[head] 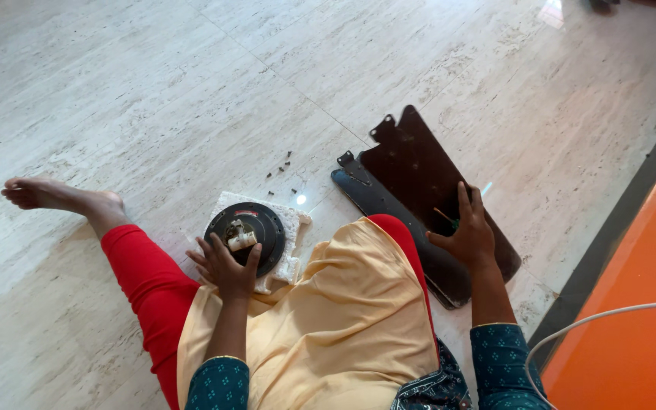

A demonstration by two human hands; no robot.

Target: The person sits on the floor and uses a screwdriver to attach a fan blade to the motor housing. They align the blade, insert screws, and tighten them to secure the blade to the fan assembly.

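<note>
- Motor (246, 232), black and round, sits on a white cloth (291, 228) on the floor (153, 99).
- Left hand (225, 267) rests on its near rim, fingers spread.
- Screws (282, 168) lie just beyond.
- Right hand (468, 231) presses on stacked dark blades (411, 171), fingers closing on a small green tool (454, 222).
</note>
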